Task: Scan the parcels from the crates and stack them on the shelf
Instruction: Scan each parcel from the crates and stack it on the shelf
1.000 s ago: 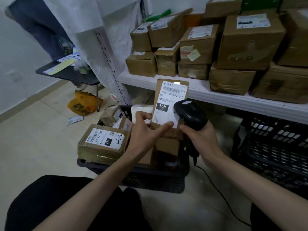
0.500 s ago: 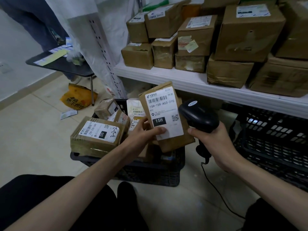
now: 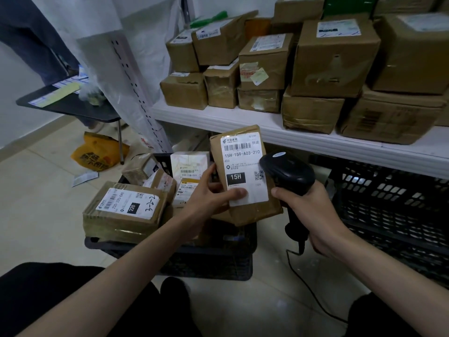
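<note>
Left hand (image 3: 209, 200) gripping a brown parcel (image 3: 245, 176), thumb pressed on the lower edge of its white label, fingers curled behind — held upright, slightly tilted, above the near black crate (image 3: 206, 259) and in front of the white shelf (image 3: 303, 139). Label facing the camera, reading 15H-159-A03-210 with a black 15H block. Right hand (image 3: 315, 215) clenched round the handle of a black barcode scanner (image 3: 288, 172), scanner head just beside the parcel's right edge and overlapping the label's corner, cord (image 3: 311, 295) trailing down over the tiled floor. In the near crate, more parcels: a large brown box marked 220 (image 3: 124, 210) at its left, a white box (image 3: 189, 165) towards the back. On the shelf, stacked cardboard boxes (image 3: 332, 57). A second black crate (image 3: 393, 210) under the shelf at right. Further left, a small dark table (image 3: 73, 105) and an orange bag (image 3: 97, 154) on the floor.
</note>
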